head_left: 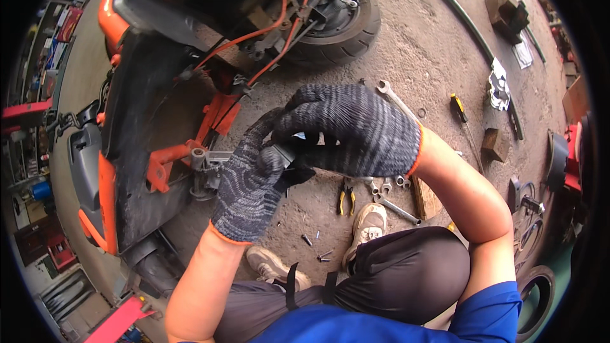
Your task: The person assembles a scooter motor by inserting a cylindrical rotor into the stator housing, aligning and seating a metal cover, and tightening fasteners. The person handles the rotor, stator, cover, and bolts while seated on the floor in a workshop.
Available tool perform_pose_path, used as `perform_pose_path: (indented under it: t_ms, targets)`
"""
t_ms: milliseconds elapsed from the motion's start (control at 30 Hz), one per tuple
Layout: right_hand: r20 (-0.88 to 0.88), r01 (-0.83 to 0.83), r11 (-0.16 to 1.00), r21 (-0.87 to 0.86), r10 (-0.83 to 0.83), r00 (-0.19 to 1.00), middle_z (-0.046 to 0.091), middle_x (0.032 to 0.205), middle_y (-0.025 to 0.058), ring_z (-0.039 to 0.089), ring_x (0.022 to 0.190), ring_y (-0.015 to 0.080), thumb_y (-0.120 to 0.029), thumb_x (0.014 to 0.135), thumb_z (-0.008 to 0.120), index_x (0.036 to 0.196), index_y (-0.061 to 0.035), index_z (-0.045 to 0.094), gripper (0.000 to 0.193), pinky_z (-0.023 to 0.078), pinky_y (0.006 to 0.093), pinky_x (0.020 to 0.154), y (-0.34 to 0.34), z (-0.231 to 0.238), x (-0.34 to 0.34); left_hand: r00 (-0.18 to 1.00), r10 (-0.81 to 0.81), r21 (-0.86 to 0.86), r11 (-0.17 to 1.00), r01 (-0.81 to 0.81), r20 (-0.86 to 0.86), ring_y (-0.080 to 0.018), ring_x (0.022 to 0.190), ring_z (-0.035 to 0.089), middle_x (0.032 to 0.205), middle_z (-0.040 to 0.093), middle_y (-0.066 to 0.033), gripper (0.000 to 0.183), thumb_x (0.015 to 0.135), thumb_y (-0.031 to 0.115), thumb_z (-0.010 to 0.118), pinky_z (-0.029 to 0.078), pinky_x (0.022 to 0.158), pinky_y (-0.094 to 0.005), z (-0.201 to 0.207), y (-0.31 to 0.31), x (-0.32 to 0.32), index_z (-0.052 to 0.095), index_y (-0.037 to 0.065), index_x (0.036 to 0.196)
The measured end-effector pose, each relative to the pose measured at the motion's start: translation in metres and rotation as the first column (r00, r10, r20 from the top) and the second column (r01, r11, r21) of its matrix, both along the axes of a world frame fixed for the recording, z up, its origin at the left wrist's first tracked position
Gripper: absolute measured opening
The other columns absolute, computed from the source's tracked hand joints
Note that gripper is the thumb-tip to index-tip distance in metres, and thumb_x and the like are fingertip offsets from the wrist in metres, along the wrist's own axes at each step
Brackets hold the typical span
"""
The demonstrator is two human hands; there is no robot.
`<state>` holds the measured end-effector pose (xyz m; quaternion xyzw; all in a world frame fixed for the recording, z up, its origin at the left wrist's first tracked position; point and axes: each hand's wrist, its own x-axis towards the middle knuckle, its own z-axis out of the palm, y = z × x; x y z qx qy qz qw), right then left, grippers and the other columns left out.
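The person's dark trousers [410, 270] are nearest, with both knees bent. Above them, the left hand [248, 181], in a grey knit glove, is clamped on a small dark part [298, 176], its thumb along the near side. The part is located between the two hands, clear of the floor. The right hand [356, 124], gloved alike, is curled over it from the right; its fingertips are hidden, so whether it grips cannot be told. On the floor near the shoes [370, 224] lie loose bolts [306, 239] and yellow-handled pliers [346, 198]. Farther out are a large wrench [397, 99], a screwdriver [458, 107] and a wooden block [495, 145]. An orange and black scooter [136, 133] occupies the left side, its wheel [367, 25] beyond the hands.
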<state>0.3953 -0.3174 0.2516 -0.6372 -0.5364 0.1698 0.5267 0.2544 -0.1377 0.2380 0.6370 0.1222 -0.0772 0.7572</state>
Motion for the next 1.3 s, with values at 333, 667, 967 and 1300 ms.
perform_pose_path:
  t_ms: [333,667,967,1300]
  targets:
    - [0.012,-0.035,0.920,-0.389,0.043,0.999,0.067,0.096,0.0164,0.066,0.093,0.0382,-0.015,0.088,0.071,0.097,-0.0129,0.073,0.010,0.055,0.0462,0.082,0.006,-0.219,0.027,0.979,-0.197,0.892,0.432,0.137,-0.055,-0.0339,0.114,0.061,0.128,0.063,-0.0181,0.041,0.087,0.013,0.074,0.049,0.103,-0.0424,-0.115,0.006,-0.010,0.066,0.005,0.126]
    - [-0.100,-0.151,0.869,-0.471,0.117,0.988,0.072,0.104,0.0156,0.069,0.099,0.0382,-0.016,0.081,0.075,0.103,-0.0132,0.076,0.023,0.055,0.0453,0.085,0.025,-0.251,0.023,0.818,-0.564,0.985,0.039,0.170,-0.119,-0.0366,0.129,0.055,0.140,0.058,-0.0192,0.064,0.082,0.028,0.078,0.041,0.112,-0.0510,-0.146,-0.006,-0.005,0.058,0.003,0.138]
    - [-0.258,-0.152,0.875,-0.459,0.033,0.966,0.076,0.102,0.0152,0.072,0.093,0.0344,-0.012,0.084,0.069,0.109,-0.0130,0.077,0.026,0.056,0.0423,0.085,0.018,-0.272,0.022,0.795,-0.568,0.965,0.003,0.263,-0.215,-0.0350,0.127,0.055,0.136,0.060,-0.0188,0.062,0.082,0.031,0.076,0.041,0.112,-0.0503,-0.164,-0.007,-0.001,0.060,0.003,0.135]
    - [-0.196,0.104,0.870,-0.483,-0.222,0.955,0.074,0.105,0.0164,0.070,0.100,0.0356,-0.014,0.087,0.068,0.107,-0.0108,0.078,0.022,0.055,0.0439,0.087,0.009,-0.285,0.004,0.839,-0.486,0.967,-0.058,0.249,-0.246,-0.0365,0.129,0.052,0.137,0.058,-0.0199,0.068,0.079,0.031,0.077,0.037,0.115,-0.0497,-0.168,-0.016,0.005,0.059,0.003,0.138]
